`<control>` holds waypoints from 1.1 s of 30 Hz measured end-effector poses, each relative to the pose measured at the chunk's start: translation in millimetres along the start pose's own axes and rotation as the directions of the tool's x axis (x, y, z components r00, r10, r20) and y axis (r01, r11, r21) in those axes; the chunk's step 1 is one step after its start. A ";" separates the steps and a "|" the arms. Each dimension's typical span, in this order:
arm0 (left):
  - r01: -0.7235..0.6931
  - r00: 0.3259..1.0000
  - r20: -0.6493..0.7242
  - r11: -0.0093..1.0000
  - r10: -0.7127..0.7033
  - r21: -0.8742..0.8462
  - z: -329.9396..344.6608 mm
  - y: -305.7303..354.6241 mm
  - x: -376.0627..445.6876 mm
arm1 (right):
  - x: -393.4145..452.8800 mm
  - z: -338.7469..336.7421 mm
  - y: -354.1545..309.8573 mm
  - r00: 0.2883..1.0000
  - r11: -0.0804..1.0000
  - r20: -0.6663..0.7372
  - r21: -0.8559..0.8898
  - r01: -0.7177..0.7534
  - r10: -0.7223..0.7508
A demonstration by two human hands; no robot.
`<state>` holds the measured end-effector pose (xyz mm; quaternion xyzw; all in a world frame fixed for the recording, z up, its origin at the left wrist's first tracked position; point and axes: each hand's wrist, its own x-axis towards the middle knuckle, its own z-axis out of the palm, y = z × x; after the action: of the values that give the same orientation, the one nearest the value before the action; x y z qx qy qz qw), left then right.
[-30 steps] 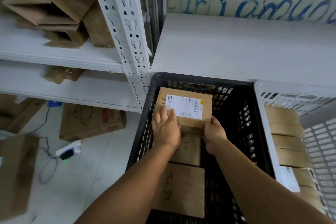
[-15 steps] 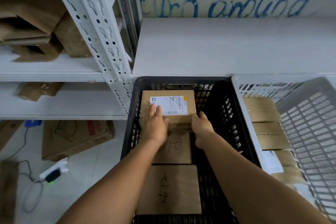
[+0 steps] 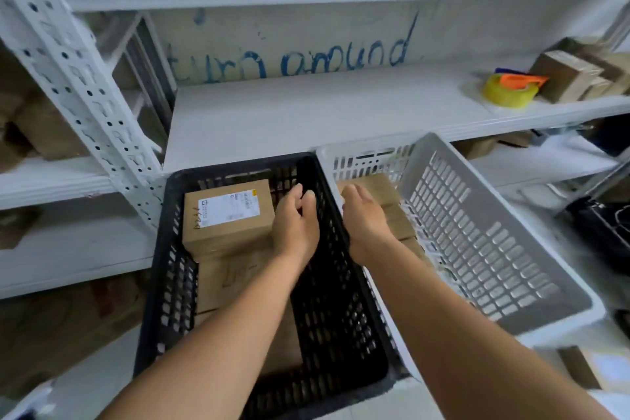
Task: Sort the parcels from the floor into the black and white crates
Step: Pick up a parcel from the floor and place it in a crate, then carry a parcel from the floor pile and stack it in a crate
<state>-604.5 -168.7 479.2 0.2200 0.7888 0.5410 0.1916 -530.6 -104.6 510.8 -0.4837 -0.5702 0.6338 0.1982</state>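
Two bare hands reach forward over a pair of plastic crates, and neither holds anything. The left hand (image 3: 296,225) hangs with fingers loosely curled and empty above the black crate (image 3: 170,286). The right hand (image 3: 366,220) is relaxed and empty too, fingers pointing forward, above the wall where the two crates meet.

Just to the left of the left hand, a brown cardboard parcel (image 3: 229,215) with a white shipping label (image 3: 229,207) on top lies at the far end of the black crate; whether the hand touches its edge cannot be told. It rests on top of more flat brown parcels (image 3: 235,278) that line the crate floor under the left forearm, one with handwriting on it.

Beyond and under the right hand, a row of brown parcels (image 3: 385,189) lies in the white crate (image 3: 477,242), which stands touching the black one on its right side.

Further out, past both hands, a white metal shelf (image 3: 306,112) runs across, with blue handwriting on the wall behind it. Far to the right on that shelf sits a yellow tape roll (image 3: 509,95) with an orange dispenser, next to small brown boxes (image 3: 572,77).
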 end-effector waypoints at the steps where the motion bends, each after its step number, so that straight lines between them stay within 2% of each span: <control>1: -0.007 1.000 0.022 1.000 0.008 -0.020 9.8 7.9 -13.8 | -10.3 -17.9 1.3 1.000 1.000 -0.026 0.010 0.001 -0.001; 10: -0.113 0.963 0.242 0.993 0.120 -0.044 97.8 69.6 -159.7 | -103.7 -180.0 43.3 0.948 0.991 -0.315 0.130 -0.009 0.050; 17: -0.157 0.872 0.460 0.986 0.167 -0.060 180.3 98.2 -254.3 | -168.9 -295.3 89.5 0.842 0.938 -0.503 0.348 -0.008 0.193; 19: -0.169 0.836 0.519 0.983 0.180 -0.069 203.5 104.8 -277.9 | -183.1 -324.8 102.9 0.819 0.904 -0.517 0.426 -0.008 0.251; 26: -0.151 0.658 0.737 0.986 0.155 -0.073 292.7 104.1 -334.0 | -208.8 -406.2 147.1 0.663 0.859 -0.648 0.512 0.016 0.374; 33: -0.224 0.482 0.863 0.974 0.149 -0.043 377.1 113.5 -349.9 | -219.3 -469.2 175.5 0.515 0.781 -0.692 0.621 0.068 0.506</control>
<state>-94.5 -36.5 479.5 0.5509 0.5798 0.3469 0.4899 15.3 -79.1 490.6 -0.7116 -0.1145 0.4871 0.4932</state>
